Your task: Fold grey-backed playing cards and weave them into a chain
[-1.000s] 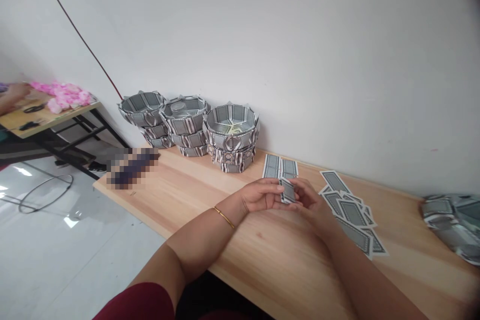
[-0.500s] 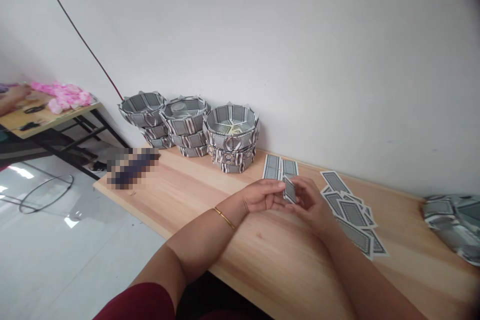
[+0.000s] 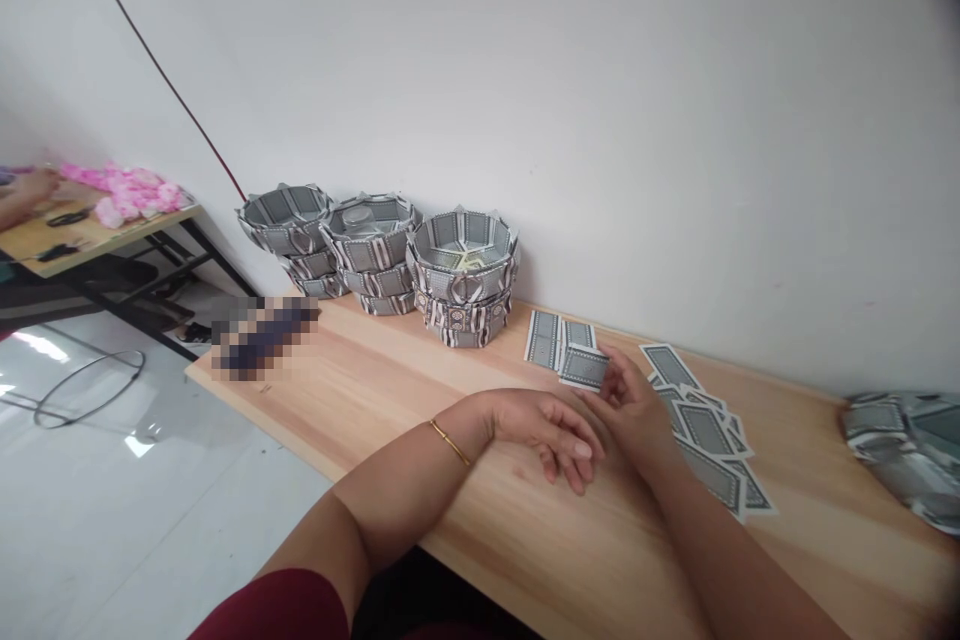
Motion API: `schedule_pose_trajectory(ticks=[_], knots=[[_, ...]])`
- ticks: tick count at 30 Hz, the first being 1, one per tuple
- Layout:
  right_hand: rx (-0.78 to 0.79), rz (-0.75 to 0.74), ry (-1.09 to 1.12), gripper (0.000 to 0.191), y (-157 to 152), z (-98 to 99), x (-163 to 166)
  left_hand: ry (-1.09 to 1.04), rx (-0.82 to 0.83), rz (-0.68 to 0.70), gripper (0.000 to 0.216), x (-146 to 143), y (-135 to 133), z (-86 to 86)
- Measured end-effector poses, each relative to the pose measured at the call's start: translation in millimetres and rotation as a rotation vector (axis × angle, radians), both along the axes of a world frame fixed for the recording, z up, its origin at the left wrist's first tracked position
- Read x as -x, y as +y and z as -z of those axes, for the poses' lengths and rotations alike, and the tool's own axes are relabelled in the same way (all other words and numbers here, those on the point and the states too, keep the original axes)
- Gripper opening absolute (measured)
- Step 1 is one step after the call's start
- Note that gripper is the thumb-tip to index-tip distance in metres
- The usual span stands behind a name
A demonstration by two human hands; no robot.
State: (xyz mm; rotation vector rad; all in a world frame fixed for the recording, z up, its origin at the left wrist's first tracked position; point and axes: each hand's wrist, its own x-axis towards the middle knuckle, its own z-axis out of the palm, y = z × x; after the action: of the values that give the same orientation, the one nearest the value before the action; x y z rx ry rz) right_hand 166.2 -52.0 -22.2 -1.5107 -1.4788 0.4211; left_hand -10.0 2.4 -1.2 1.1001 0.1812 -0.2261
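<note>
My right hand (image 3: 631, 410) holds a grey-patterned playing card (image 3: 583, 369) by its right end, tilted just in front of two similar cards (image 3: 544, 338) lying near the wall. My left hand (image 3: 551, 432), with a gold bangle at the wrist, hangs over the wooden table (image 3: 480, 480) with its palm down. Its fingers are loosely bent and apart, and nothing is in them. Right of my right hand lies a loose, overlapping spread of playing cards (image 3: 709, 430), partly covered by that hand.
Along the wall stand three stacks of round baskets made of folded cards (image 3: 463, 260). Another grey, shiny piece (image 3: 900, 450) sits at the right edge. To the left, another person's hand (image 3: 34, 188) is at a second table with pink fluffy material (image 3: 135, 192).
The card that was between both hands is now in my right hand alone, turned flatter. My left hand has let go and dropped toward me, turning palm down.
</note>
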Motion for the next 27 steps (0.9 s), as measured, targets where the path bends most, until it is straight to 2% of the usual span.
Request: schedule_pose_trajectory(ticks=[6, 9, 12, 15, 17, 19, 22, 27], knots=[[0.046, 0.006, 0.155, 0.066, 1.8, -0.7, -0.8, -0.003, 0.049, -0.047, 0.048, -0.7, -2.0, 2.3], [0.027, 0.078, 0.065, 0.061, 1.9, -2.6, -3.3, -0.021, 0.064, -0.113, 0.047, -1.1, -2.2, 2.9], [0.04, 0.103, -0.02, 0.057, 1.8, -3.8, -3.6, -0.054, 0.036, -0.297, 0.046, -2.6, -0.7, 3.3], [0.07, 0.057, 0.108, 0.069, 2.5, -1.5, -2.0, -0.12, -0.035, -0.55, 0.044, -4.8, 1.3, 4.0], [0.07, 0.027, 0.191, 0.07, 3.5, 1.8, -1.4, -0.145, -0.081, -0.657, 0.044, -5.9, 2.2, 4.6], [0.065, 0.016, 0.175, 0.058, 4.2, 5.0, -1.9, -0.145, -0.125, -0.684, 0.043, -6.5, 2.6, 5.1], [0.03, 0.051, 0.037, 0.04, 4.0, 6.5, -3.7, -0.128, -0.187, -0.668, 0.043, -6.1, 2.1, 5.2], [-0.021, 0.098, -0.093, 0.031, 1.6, 0.1, -4.2, -0.085, -0.318, -0.621, 0.046, -3.5, -0.6, 1.7]])
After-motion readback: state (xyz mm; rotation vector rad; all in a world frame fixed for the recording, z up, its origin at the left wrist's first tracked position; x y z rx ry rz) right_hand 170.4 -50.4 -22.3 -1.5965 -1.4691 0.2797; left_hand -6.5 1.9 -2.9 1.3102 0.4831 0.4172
